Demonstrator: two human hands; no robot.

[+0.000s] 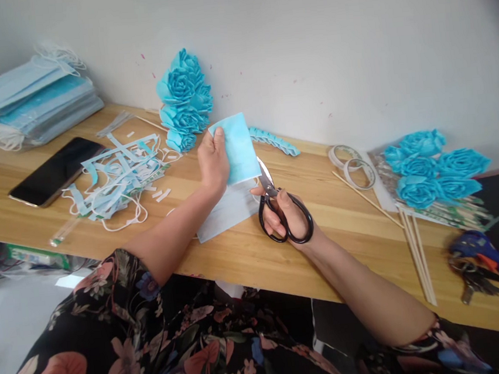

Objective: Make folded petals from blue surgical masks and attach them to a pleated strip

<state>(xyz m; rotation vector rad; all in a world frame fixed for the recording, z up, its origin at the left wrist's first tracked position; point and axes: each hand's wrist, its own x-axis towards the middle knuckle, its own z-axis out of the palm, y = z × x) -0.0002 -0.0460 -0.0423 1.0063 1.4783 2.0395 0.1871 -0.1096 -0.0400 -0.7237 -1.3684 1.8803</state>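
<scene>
My left hand pinches a light blue piece of mask fabric by its left edge, thumb on top. In my right hand are black-handled scissors, with fingers through the loops. The blades meet the lower right corner of the blue fabric; whether they are parted is hard to make out. Beneath, a flat pale face mask lies on the table, partly covered by my left hand and the fabric. A pleated blue strip lies just behind the fabric.
On the left are stacked masks, a phone and a pile of cut scraps. Blue fabric roses stand by the wall. Rightward lie tape rolls, wooden sticks, more roses, a blue tool and keys.
</scene>
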